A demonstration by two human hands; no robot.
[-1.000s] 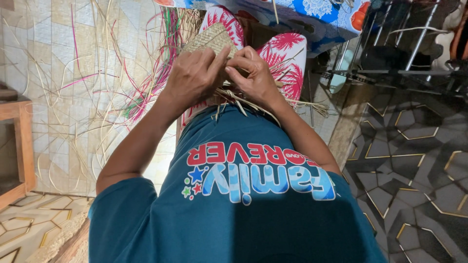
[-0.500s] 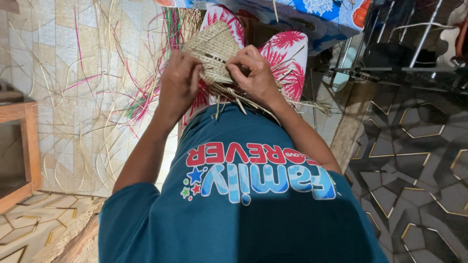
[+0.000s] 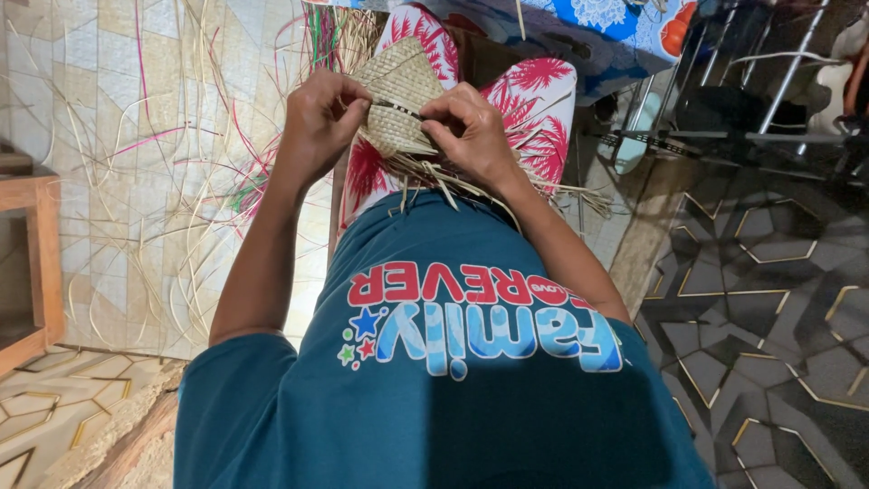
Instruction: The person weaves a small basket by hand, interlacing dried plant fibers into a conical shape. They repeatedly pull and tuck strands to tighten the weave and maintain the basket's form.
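Both hands grip a small woven piece [image 3: 398,91] held over the lap: the left hand [image 3: 321,118] pinches its left edge, the right hand [image 3: 466,127] its right edge. Loose strands [image 3: 471,186] hang below; a slack pinch could let the weave loosen or strands snap.

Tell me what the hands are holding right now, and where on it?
Both the left hand and right hand grip a woven straw piece, pinching its lower edge from either side.
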